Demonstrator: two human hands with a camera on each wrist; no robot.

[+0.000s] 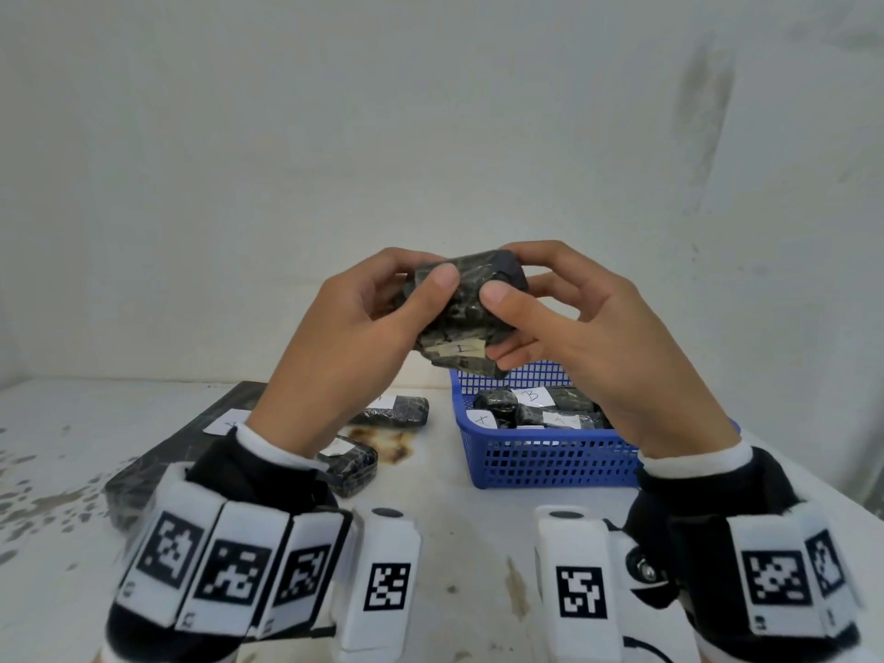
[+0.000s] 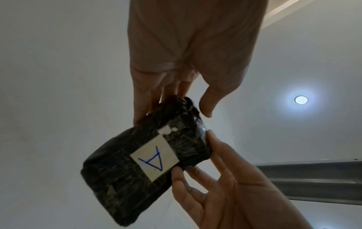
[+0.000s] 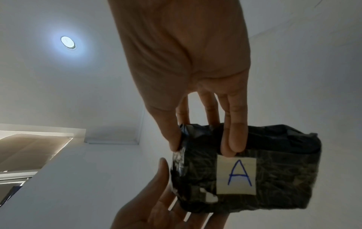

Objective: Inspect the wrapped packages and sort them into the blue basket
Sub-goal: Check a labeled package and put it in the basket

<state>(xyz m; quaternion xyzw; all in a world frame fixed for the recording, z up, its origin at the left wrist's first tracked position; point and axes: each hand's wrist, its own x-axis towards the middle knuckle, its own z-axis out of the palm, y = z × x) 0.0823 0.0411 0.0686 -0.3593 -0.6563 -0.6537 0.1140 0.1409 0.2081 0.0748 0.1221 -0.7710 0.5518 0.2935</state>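
Both hands grip one wrapped package up in the air over the worktop: left hand pinches its left end with thumb on top, right hand pinches the right end. White label on its underside reads "A" in blue. Blue basket sits below, right of centre, holding several labelled packages. More packages lie on the worktop left of the basket, one large flat one among them.

Dark wrapped package with white "A" label, held tilted above the blue basket, labelled packages inside basket, others left of it
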